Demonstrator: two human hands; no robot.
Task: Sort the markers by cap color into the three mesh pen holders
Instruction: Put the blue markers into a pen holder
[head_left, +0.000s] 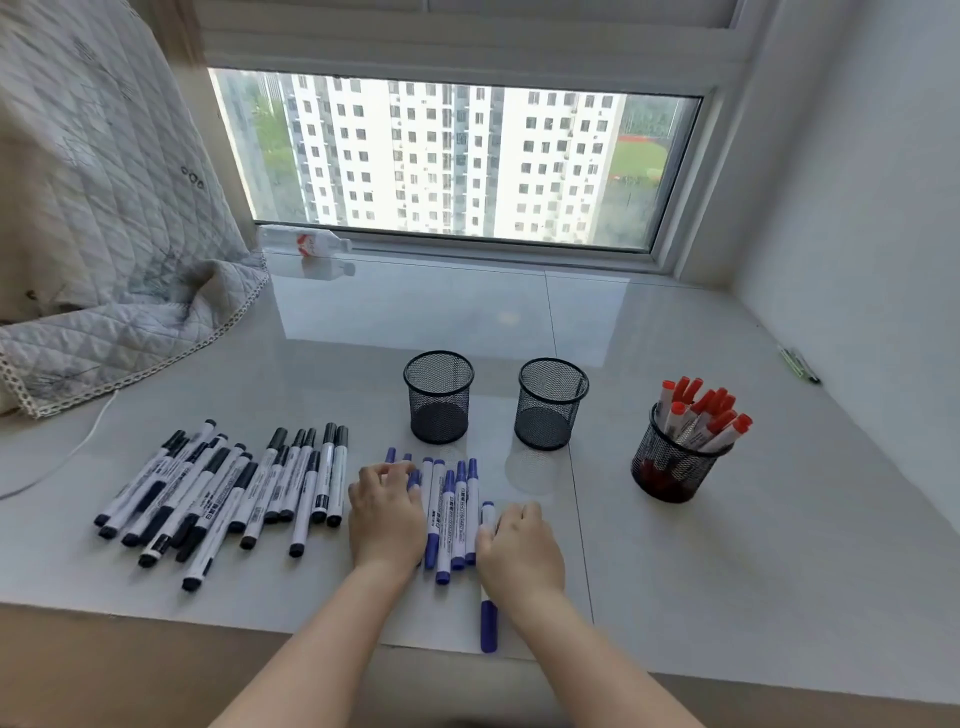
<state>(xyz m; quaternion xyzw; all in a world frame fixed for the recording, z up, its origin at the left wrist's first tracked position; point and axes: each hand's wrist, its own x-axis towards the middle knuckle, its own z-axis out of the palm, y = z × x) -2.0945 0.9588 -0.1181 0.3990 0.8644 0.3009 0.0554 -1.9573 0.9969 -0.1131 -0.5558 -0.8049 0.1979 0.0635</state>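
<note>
We see three round black wire-mesh pen holders standing upright on a glossy pale stone windowsill (675, 597). The left holder (439, 397) and the middle holder (552, 402) have nothing inside them; the right holder (675, 457), nearer the sill's right side, is packed with red-capped markers (698, 415), about ten of them, their caps fanning above its rim.

Toward the sill's front edge lie two loose groups of slim white plastic barrels with printed labels. The black-capped markers (223, 493), roughly twenty, spread in an untidy row on the left. The blue-capped markers (452, 514), about eight that we can count, lie side by side in front of the left holder, with one more lying apart, reaching the front edge.

Our left hand (387, 519) rests palm down on the left part of the blue group, fingers bent over the barrels; we cannot tell whether it actually grips any. Our right hand (519, 551) lies over the lone marker at the group's right side, fingers lightly curled against it, and the hold is hidden beneath the palm.

A quilted, lace-edged cloth (104, 234) drapes over the far left corner, with a thin white cable (78, 441) trailing from under it. A clear plastic bottle (306, 244) lies along the window (457, 161), which looks onto tall white apartment blocks. A pen (800, 366) lies against the right wall.
</note>
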